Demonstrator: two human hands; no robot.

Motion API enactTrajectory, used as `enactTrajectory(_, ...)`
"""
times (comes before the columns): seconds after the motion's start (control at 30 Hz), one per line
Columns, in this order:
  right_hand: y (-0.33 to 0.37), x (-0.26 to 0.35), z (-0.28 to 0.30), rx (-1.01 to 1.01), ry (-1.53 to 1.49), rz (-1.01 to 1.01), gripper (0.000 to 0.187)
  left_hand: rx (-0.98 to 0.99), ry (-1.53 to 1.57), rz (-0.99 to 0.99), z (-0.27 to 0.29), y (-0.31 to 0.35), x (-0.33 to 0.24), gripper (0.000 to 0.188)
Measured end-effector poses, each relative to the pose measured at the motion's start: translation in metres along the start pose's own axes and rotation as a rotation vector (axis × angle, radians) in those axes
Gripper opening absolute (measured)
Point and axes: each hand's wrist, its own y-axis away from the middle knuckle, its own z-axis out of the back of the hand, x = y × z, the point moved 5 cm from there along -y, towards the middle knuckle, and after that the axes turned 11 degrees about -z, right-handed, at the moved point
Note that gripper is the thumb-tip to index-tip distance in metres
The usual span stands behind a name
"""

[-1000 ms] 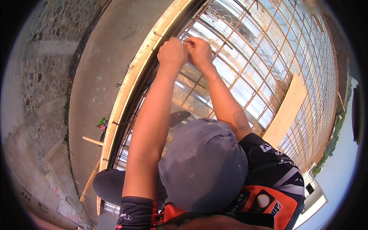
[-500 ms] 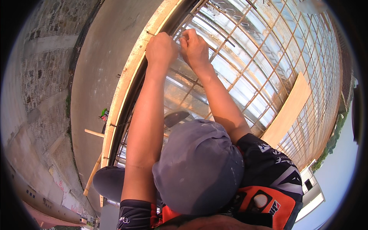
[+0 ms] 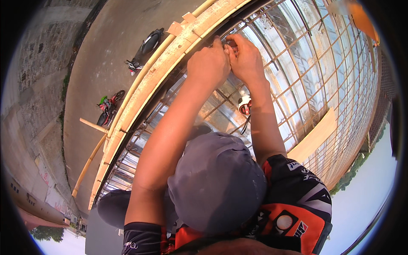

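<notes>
My left hand (image 3: 209, 66) and my right hand (image 3: 246, 59) meet at the far end of a steel rebar grid (image 3: 293, 78), beside a timber edge board (image 3: 187, 44). The fingers of both hands are bent and pressed together, almost touching. Whatever is between them is too small or too hidden to make out. Just left of my right forearm lies a small white-and-red object (image 3: 245, 105) with a dark strap, of a kind I cannot tell. Both forearms reach forward past a grey cap (image 3: 216, 182).
A wooden plank (image 3: 314, 134) lies on the grid at right. Shiny corrugated sheeting (image 3: 242, 36) shows beneath the bars. Beyond the board, bamboo poles (image 3: 89, 165) jut out above a paved strip with a red motorcycle (image 3: 109, 108) and a dark one (image 3: 148, 44). Something orange (image 3: 363, 23) appears at upper right.
The view has turned and shifted. My hands have come closer together and sit further right in the picture. The white-and-red object, both motorcycles and the orange thing have come into fuller view.
</notes>
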Motion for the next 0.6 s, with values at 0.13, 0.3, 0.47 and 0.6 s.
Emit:
enactTrajectory(0.13,-0.014,0.01,0.013,-0.091,0.33,0.242,0.026,-0.055,0.23,-0.13,0.011,0.044,-0.003,0.038)
enactTrajectory(0.3,-0.037,0.021,0.004,0.056,0.487,0.261,0.027,0.028,0.312,-0.114,0.0,0.104,0.04,0.035)
enactTrajectory(0.47,-0.052,0.023,-0.004,0.157,0.555,0.3,0.023,0.11,0.345,-0.013,0.002,0.132,0.068,0.034)
enactTrajectory(0.6,-0.052,0.024,-0.007,0.177,0.522,0.378,0.021,0.053,0.325,-0.07,0.002,0.131,0.072,0.034)
